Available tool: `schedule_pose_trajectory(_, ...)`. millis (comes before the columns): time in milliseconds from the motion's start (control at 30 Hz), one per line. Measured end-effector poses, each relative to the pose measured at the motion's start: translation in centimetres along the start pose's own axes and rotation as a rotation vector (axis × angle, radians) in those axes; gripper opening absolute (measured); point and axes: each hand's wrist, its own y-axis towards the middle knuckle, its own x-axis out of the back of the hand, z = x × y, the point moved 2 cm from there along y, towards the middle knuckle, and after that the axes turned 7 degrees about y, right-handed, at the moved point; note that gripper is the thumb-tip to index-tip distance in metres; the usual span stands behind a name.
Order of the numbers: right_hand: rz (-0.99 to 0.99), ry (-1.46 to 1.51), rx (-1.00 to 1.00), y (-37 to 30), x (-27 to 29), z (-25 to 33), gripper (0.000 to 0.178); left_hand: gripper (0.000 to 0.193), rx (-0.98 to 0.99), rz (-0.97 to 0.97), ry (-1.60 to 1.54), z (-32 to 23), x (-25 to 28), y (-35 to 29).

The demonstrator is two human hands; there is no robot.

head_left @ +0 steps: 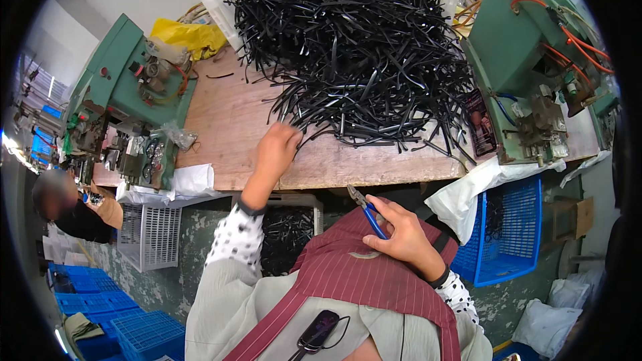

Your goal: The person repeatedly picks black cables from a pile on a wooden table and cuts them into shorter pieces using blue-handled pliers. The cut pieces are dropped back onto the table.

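My right hand is closed round a pair of blue-handled cutting pliers, held just off the table's front edge over my lap. The metal jaws point up and to the left. At the near left edge of a big heap of thin black plastic strips, shaped like glasses temples, is my left hand. Its fingers are curled together and a little blurred at the tips. Whatever lies between them is too small to make out; a strip end shows right beside them.
Green machines flank the wooden tabletop. A white crate of black strips stands below the edge. A blue basket is at right, a white basket at left. Another person sits far left.
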Motion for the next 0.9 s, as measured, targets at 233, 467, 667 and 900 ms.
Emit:
schedule_pose_trajectory(233, -0.061, -0.044, -0.026, -1.2, 0.9, 0.0, 0.080, 0.012, 0.114, 0.129, 0.343, 0.8, -5.0, 6.0)
schedule_pose_trajectory(467, -0.059, -0.031, -0.028, -0.5, 0.2, -0.7, 0.080, 0.014, 0.178, -0.016, 0.104, 1.9, -6.0, 0.7)
schedule_pose_trajectory(667, -0.114, -0.145, 0.102, 0.1, -0.1, 0.2, 0.082, 0.022, 0.481, -0.007, -0.910, -3.1, -4.1, 0.4)
schedule_pose_trajectory(900, -0.223, -0.419, 0.301, 0.4, -0.2, 3.0, 0.079, 0.036, 0.657, 0.460, -2.184, -8.9, -0.4, -0.6)
